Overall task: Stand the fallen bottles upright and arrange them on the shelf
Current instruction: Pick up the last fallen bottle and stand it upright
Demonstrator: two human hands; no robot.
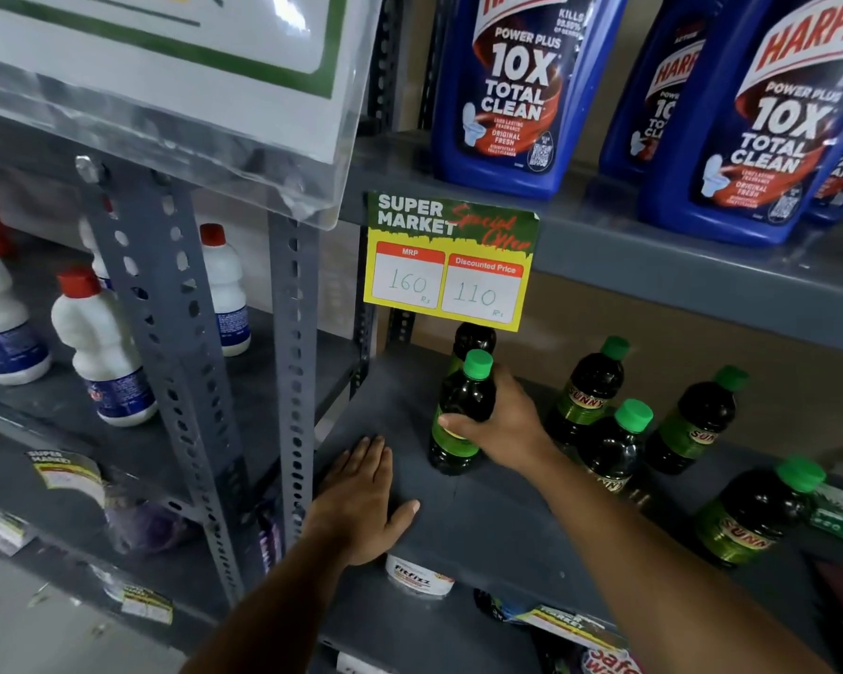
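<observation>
Six dark bottles with green caps stand on the grey shelf (483, 518). The right hand (502, 420) is wrapped around one bottle (461, 415), upright near the shelf's left end, directly in front of another bottle (473, 339) at the back edge. The left hand (361, 498) lies flat, fingers together, on the shelf's front left corner. Four bottles stand toward the right: three clustered (614, 445), one (755, 513) near the front edge. A price card (451, 262) hangs from the shelf above.

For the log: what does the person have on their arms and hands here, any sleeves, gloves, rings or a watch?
Nothing visible. The left hand and right hand are both bare, without gloves, and no rings show. Both forearms are uncovered right down to the bottom of the picture: no sleeve, watch or wristband appears.
</observation>
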